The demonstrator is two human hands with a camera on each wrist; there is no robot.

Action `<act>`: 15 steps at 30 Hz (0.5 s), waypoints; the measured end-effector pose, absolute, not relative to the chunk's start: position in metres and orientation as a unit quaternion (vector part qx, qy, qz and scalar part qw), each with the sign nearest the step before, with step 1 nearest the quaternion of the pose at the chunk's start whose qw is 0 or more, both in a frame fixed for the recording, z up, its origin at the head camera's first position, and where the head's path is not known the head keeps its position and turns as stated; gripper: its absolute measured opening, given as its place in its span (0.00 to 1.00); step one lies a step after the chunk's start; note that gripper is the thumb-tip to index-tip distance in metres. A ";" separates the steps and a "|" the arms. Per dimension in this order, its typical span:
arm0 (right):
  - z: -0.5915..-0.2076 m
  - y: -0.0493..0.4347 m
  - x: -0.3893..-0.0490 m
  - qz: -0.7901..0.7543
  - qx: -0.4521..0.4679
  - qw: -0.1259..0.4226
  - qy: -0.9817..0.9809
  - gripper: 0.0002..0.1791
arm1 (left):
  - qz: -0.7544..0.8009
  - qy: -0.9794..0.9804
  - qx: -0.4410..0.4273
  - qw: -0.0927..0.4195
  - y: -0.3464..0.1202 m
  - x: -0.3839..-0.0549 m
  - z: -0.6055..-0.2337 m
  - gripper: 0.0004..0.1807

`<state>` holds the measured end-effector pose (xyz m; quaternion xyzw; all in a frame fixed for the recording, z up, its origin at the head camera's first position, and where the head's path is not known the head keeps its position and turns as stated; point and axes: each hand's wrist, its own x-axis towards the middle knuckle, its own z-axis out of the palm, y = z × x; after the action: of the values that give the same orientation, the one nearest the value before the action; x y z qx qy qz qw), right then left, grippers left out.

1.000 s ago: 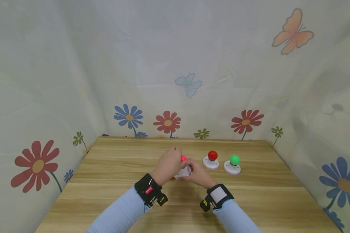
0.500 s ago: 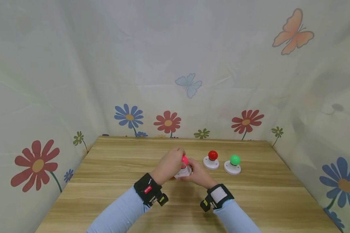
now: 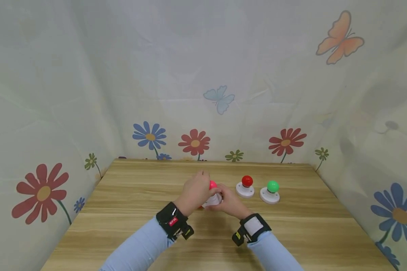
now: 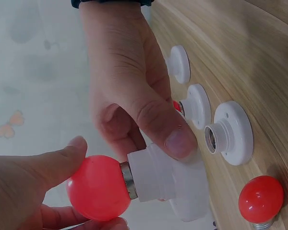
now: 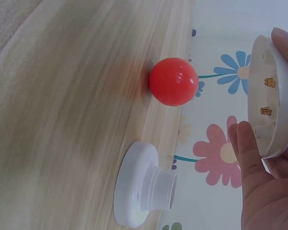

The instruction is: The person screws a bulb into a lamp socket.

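Observation:
My left hand [image 3: 195, 191] pinches a pinkish-red light bulb [image 4: 98, 188] between thumb and fingers. The bulb's metal screw base sits partly inside the collar of a white lamp socket [image 4: 189, 189]. My right hand [image 3: 231, 202] grips that socket round its base, thumb on one side and fingers on the other. From the right wrist view, the socket's hollow underside shows two brass terminals, raised off the table. Beneath the hands, an empty white lamp socket [image 5: 139, 187] stands on the table near a loose red bulb [image 5: 175, 81]; the hands mostly hide both in the head view.
To the right on the wooden table [image 3: 149, 226] stand two more white sockets, one fitted with a red bulb [image 3: 247, 181] and one with a green bulb [image 3: 273, 186]. A flower-printed cloth [image 3: 176, 94] hangs behind the table and along its sides.
My left hand twisted slightly to the right on the bulb half a second ago and has since turned back. My right hand holds the socket in nearly the same place.

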<state>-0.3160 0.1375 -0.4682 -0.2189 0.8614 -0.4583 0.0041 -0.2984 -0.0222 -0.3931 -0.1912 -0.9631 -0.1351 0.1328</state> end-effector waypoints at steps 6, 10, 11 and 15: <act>-0.468 0.137 -0.316 -0.457 -0.218 0.009 0.862 0.33 | -0.141 -0.955 -0.225 0.132 -0.024 -0.302 -0.397 0.30; -0.469 0.137 -0.317 -0.458 -0.222 0.009 0.861 0.32 | -0.144 -0.946 -0.257 0.134 -0.024 -0.302 -0.397 0.21; -0.470 0.137 -0.317 -0.458 -0.223 0.008 0.860 0.32 | -0.145 -0.945 -0.262 0.133 -0.024 -0.302 -0.397 0.20; -0.472 0.138 -0.318 -0.460 -0.231 0.003 0.857 0.32 | -0.157 -0.942 -0.271 0.117 -0.024 -0.303 -0.396 0.19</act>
<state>-0.3181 0.1377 -0.4717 -0.2311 0.8575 -0.4597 0.0027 -0.3026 -0.0238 -0.3959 -0.2714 -0.9425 -0.1565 0.1165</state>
